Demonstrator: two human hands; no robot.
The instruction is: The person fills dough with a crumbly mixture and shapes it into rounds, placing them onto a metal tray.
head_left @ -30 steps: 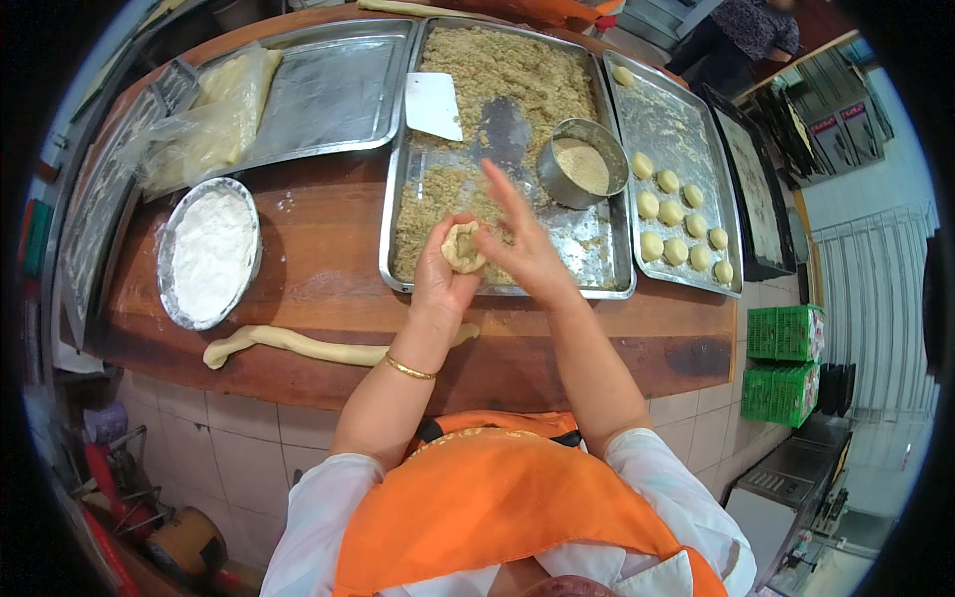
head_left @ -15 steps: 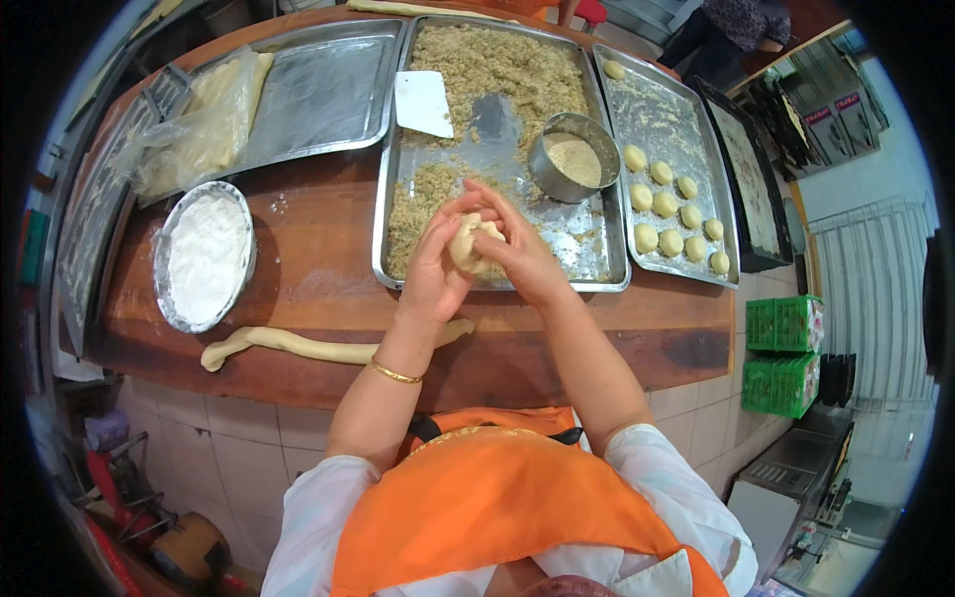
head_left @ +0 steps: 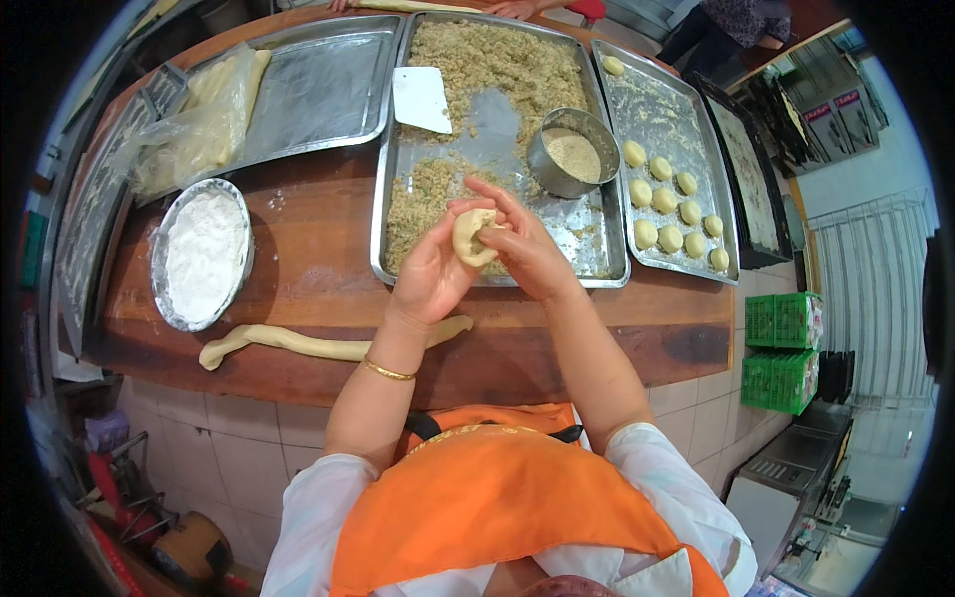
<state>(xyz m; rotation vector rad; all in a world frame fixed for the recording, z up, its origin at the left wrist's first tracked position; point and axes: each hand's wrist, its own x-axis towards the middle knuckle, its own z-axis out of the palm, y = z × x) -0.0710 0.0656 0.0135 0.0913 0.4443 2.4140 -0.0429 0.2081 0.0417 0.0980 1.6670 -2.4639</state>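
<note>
My left hand cups a small pale dough ball with a hollow in it. My right hand has its thumb pressed into that hollow, fingers curled round the far side of the dough. Both hands hover over the near edge of a metal tray that holds crumbly filling. Beneath my left forearm, a long dough rope lies on the wooden table. A round metal tin with pale crumbs stands inside the filling tray, and a white scraper rests on the filling at its left.
At right, another tray carries several round dough balls. A bowl of white flour sits at left, near a tray with plastic-covered dough. At the far edge, another person's hand is on the table by a dough strip.
The dough in my hands has turned, and its hollow now faces up more openly. At the far edge, another person's hands have come into view beside the dough strip.
</note>
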